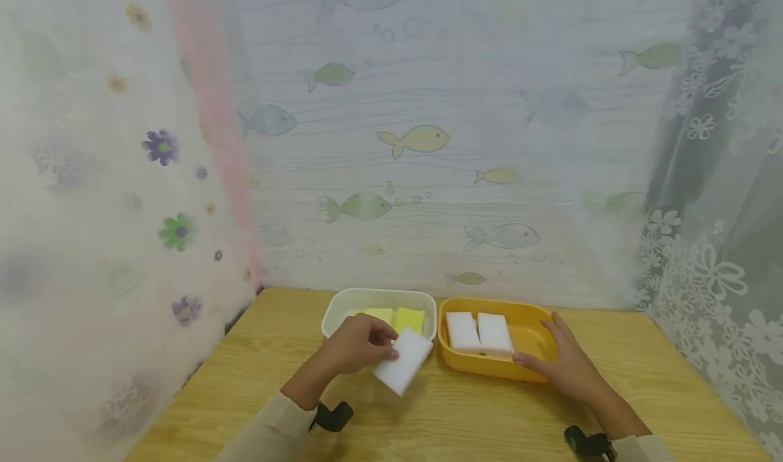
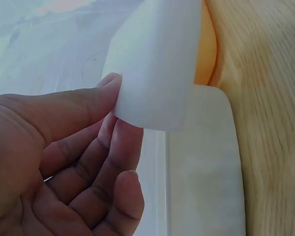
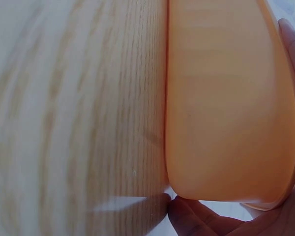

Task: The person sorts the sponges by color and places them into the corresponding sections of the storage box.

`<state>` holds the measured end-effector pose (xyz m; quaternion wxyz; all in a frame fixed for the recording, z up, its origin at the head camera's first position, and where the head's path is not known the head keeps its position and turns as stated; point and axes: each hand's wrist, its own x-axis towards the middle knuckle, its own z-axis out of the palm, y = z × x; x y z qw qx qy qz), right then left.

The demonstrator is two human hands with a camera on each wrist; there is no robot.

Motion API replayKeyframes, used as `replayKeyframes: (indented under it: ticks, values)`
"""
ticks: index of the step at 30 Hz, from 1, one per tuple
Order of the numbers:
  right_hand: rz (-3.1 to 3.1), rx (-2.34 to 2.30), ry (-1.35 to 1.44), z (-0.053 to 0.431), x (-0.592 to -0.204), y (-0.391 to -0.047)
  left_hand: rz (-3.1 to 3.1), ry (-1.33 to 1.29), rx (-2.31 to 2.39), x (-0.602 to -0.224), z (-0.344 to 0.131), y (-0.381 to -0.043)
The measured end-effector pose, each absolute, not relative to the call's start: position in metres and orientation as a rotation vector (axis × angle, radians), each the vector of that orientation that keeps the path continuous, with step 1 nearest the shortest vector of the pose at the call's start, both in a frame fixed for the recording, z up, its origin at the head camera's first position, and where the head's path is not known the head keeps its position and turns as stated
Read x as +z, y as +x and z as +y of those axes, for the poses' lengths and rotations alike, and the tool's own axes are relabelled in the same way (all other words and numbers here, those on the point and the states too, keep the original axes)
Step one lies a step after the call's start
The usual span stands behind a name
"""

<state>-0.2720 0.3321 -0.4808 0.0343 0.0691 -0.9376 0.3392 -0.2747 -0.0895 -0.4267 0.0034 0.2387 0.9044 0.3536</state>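
Observation:
My left hand (image 1: pixel 361 345) pinches a white sponge (image 1: pixel 404 361) between thumb and fingers, in front of the white plastic box (image 1: pixel 327 316). In the left wrist view the thumb (image 2: pixel 83 105) presses on the sponge's (image 2: pixel 155 64) near end while the lower fingers curl loosely beneath. Inside the white box, partly behind the hand, lie yellow sponges (image 1: pixel 410 320). My right hand (image 1: pixel 569 363) spans the right end of the orange plastic box (image 1: pixel 474 365), thumb at the front rim and fingers at the far side. Two white sponges (image 1: pixel 494 333) lie side by side in its left part.
Both boxes stand next to each other on a wood-grain table (image 1: pixel 489 421), close to its back edge. Behind them hangs a fish-patterned curtain (image 1: pixel 422 176), with a flowered sheet (image 1: pixel 92 210) at the left and lace (image 1: pixel 716 278) at the right. Each wrist wears a dark camera mount (image 1: pixel 333 416).

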Motion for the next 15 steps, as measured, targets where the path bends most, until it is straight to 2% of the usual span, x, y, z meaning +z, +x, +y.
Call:
replayKeyframes:
  ticks: [6,15]
  values:
    - [-2.892,1.03,0.215,0.332,-0.479,-0.272,2.849,0.703,1.116,-0.422,-0.077,-0.279]
    - [-2.898,1.029,0.207,0.333,-0.48,-0.272,2.766,0.554,1.376,-0.424,-0.063,-0.286]
